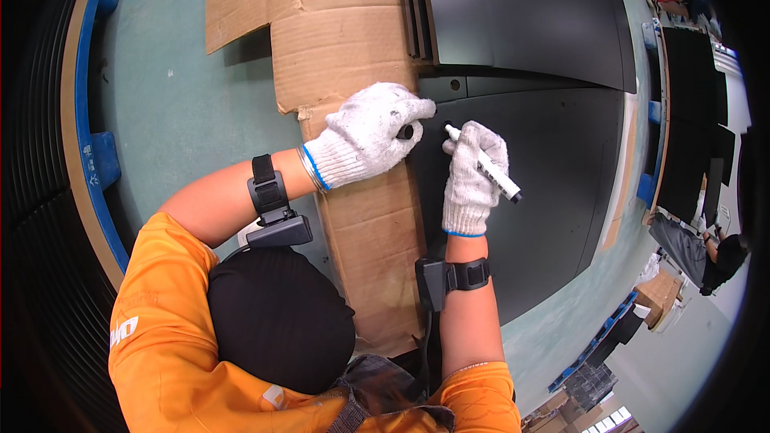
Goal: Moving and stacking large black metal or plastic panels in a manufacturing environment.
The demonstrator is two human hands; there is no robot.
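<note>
My right hand (472, 180), in a white knit glove, holds a white marker pen (491, 170) with a black end; its tip touches a large dark metal panel (553, 192) near the panel's left edge. My left hand (367, 135), also gloved, rests on the panel's edge beside the pen tip and pinches a small black object (406, 131), possibly the pen's cap. Both wrists carry black strapped devices. The panel lies flat, partly over a strip of brown cardboard (369, 232).
A second dark panel (521, 8) lies behind the first. Torn cardboard (281, 0) covers the green floor (184, 112). A blue pallet with stacked dark sheets (88, 160) curves along the left. Another person (706, 252) crouches at the far right near more dark panels.
</note>
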